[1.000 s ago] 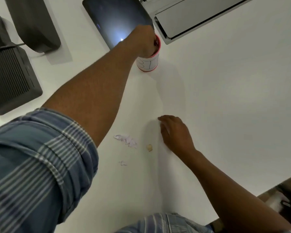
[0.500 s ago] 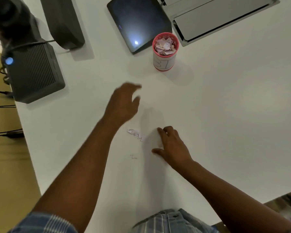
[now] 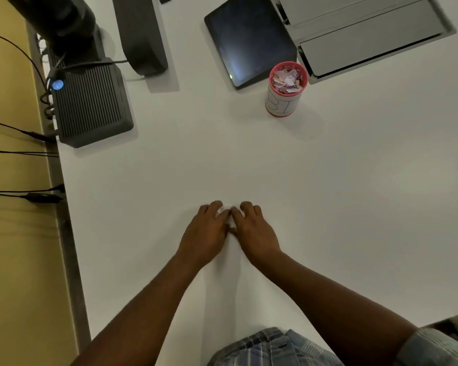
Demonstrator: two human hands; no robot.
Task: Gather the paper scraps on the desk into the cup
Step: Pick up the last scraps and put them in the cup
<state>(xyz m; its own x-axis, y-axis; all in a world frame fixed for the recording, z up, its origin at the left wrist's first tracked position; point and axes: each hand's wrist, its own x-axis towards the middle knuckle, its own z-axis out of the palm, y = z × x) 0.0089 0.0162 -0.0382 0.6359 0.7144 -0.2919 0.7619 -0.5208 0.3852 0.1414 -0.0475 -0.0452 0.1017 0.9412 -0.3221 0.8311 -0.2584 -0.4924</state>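
Note:
The white desk [image 3: 328,207] carries a red-rimmed paper cup [image 3: 282,105] at the back, upright and heaped with paper scraps [image 3: 287,81]. Well in front of the cup, my left hand [image 3: 205,232] and my right hand [image 3: 255,232] lie side by side on the desk, fingertips nearly touching. Both have their fingers curled round a small bunch of white paper scraps [image 3: 226,213] that shows between them. Most of that bunch is hidden under the fingers.
A dark tablet [image 3: 249,40] lies just behind and left of the cup, a grey tray-like unit [image 3: 368,35] to its right. A ribbed black box [image 3: 90,107] with a blue light, a dark stand [image 3: 140,35] and cables sit by the desk's left edge.
My left hand left the cup, came back across the desk and joined my right hand. The loose scraps that lay beside my right hand are now between the two hands.

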